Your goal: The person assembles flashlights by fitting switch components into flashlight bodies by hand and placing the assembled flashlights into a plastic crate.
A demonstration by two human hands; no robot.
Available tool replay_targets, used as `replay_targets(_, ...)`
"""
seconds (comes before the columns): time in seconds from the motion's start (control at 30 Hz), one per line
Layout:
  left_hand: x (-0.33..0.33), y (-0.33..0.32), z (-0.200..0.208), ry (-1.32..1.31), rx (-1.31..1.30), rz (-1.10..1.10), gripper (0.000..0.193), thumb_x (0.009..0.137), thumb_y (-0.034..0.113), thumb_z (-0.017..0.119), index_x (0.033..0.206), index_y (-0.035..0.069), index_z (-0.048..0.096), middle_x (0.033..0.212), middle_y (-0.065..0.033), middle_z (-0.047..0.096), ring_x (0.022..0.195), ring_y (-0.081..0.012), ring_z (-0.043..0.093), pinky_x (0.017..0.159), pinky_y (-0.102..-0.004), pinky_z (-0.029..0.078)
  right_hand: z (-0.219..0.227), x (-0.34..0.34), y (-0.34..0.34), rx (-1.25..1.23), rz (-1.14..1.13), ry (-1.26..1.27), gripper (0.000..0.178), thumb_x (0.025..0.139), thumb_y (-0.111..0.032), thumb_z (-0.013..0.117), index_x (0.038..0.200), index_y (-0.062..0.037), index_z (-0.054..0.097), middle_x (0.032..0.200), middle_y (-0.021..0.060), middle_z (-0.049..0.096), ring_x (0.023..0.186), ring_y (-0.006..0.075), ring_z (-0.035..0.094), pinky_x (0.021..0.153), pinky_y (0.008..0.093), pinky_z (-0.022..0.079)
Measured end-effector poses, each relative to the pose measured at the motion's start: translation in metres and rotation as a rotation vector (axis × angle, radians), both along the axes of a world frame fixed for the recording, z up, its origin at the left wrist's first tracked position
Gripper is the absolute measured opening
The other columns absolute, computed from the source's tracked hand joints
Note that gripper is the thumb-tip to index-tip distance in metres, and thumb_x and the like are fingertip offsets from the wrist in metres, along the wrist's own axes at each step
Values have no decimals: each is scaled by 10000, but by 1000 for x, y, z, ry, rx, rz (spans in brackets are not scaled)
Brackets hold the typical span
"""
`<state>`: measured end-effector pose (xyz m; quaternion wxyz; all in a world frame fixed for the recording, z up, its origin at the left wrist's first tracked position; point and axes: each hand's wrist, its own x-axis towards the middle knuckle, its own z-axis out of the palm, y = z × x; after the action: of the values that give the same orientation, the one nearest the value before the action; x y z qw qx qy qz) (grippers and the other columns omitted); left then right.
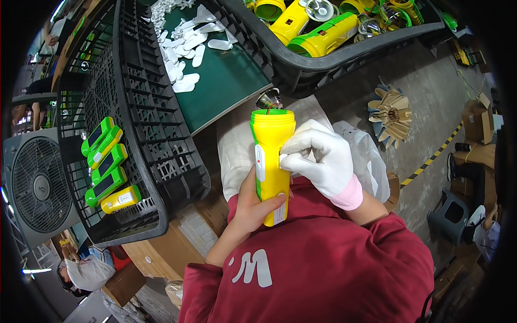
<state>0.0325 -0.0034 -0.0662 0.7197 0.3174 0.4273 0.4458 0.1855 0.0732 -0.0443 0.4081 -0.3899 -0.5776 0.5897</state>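
My bare left hand (252,209) is wrapped round the lower part of a yellow and green flashlight body (276,141), which stands upright in front of my chest. Its wide threaded mouth faces away from me, and a silver reflector (269,99) hangs just beyond it on a thin red wire. A white switch plate with a red dot shows on the flashlight's left side. My right hand (320,156), in a white glove with a pink cuff, is pinched closed against the body's right side. Whatever lies between those fingertips is too small to make out.
A black crate (129,116) at left holds several finished-looking flashlights (109,161). White plastic pieces (188,43) lie scattered on the green table (229,75). Another black crate (323,62) at top holds yellow flashlight bodies (328,35). A fan (40,183) stands far left; other people sit farther off.
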Motion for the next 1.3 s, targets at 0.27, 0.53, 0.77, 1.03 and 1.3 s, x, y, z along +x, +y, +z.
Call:
replay_targets(0.27, -2, 1, -1, -28, -2, 8, 504, 712, 21, 572, 1166, -8, 356, 960, -115, 530, 811, -188, 571, 750, -317, 457, -3, 2, 3, -44, 46, -31, 133, 703, -45, 650, 814, 10, 602, 770, 22, 513, 648, 46, 496, 592, 186, 396)
replay_targets(0.53, -3, -4, -3, -2, -2, 6, 520, 724, 23, 559, 1193, -7, 334, 970, -115, 518, 810, -191, 569, 744, -317, 457, -12, -12, -8, -430, 154, 283, 343, 828, -88, 520, 1142, 13, 428, 1016, 73, 543, 945, 102, 515, 820, 246, 412)
replay_targets(0.77, -5, -4, 1, 8, -6, -32, 569, 736, 12, 545, 1238, 6, 278, 989, -109, 502, 825, -192, 563, 760, -317, 451, -13, -19, -12, -409, 133, 303, 324, 842, -65, 482, 1151, 17, 427, 1020, 64, 539, 926, 83, 507, 804, 234, 410)
replay_targets(1.03, -1, -13, -2, 78, 43, -9, 595, 740, -9, 546, 1250, 3, 242, 1014, -108, 491, 878, -183, 545, 779, -311, 439, -7, -17, -18, -342, 193, 290, 355, 833, -53, 471, 1175, 16, 408, 1038, 72, 529, 948, 100, 498, 817, 242, 397)
replay_targets(1.3, 1, -20, -3, 235, 417, 31, 655, 723, 39, 592, 1262, -22, 224, 1176, -142, 436, 1069, -208, 462, 903, -317, 354, 9, -23, -27, -305, 215, 371, 435, 815, -135, 465, 1214, 11, 370, 1055, 108, 508, 983, 167, 490, 870, 288, 371)
